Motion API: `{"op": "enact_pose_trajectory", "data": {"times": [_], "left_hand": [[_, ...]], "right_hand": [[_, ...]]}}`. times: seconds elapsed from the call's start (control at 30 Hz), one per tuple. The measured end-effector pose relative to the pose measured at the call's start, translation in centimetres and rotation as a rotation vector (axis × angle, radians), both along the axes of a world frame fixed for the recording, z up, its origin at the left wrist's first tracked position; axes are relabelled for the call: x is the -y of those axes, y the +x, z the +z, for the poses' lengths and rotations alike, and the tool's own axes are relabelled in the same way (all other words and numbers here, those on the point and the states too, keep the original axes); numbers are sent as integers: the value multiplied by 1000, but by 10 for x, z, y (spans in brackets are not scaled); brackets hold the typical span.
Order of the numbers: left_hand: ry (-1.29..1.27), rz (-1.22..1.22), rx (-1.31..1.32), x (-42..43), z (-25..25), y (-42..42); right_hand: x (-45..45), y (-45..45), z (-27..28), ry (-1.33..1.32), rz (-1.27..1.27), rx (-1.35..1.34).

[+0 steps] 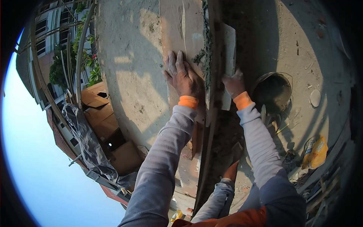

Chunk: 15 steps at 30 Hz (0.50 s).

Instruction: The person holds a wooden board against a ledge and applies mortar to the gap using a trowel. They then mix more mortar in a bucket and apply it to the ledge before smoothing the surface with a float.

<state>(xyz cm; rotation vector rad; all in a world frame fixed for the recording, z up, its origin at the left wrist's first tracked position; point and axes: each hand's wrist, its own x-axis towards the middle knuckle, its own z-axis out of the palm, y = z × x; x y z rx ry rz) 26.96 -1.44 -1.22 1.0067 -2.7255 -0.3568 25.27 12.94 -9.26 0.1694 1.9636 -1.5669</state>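
My left hand (183, 77) lies flat with fingers spread on a long wooden board (172, 22), which runs along the top of a ledge. Wet grey mortar (206, 41) clings along the board's right edge. My right hand (234, 84) is closed on a plastering float (229, 45), a long pale rectangular plate held against the side face beside the board. Its handle is hidden by my fingers.
A bucket (278, 92) with grey contents stands on the sandy ground to the right, near a pale round piece (315, 98) and a yellow sack (315, 152). Left of the concrete slab (132, 87) are cardboard boxes (100, 113) and dark plastic sheeting (89, 142).
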Motion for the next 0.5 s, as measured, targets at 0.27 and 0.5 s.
{"op": "enact_pose_trajectory", "data": {"times": [0.27, 0.5], "left_hand": [[25, -7, -8, 0, 5, -1], [5, -20, -38, -1, 4, 4]], "right_hand": [[-34, 241, -243, -151, -51, 14], [-18, 83, -12, 282, 156, 6]]}}
